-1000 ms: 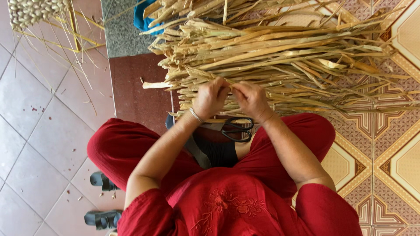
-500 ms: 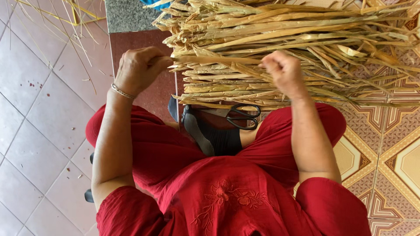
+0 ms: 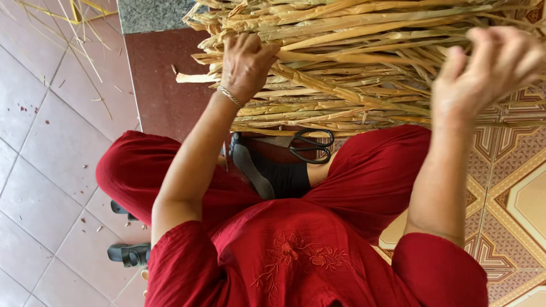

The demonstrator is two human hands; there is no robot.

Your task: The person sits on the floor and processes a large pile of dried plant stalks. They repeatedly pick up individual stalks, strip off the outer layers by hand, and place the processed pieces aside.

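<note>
Left hand [image 3: 245,63] fingers curled into pale dry straw-coloured leaf bundle [image 3: 364,62]; right hand [image 3: 489,68] fingers pinching strands, black-handled scissors [image 3: 310,145] below.

No packages, labels, signs or screens are showing anywhere in this view.
</note>
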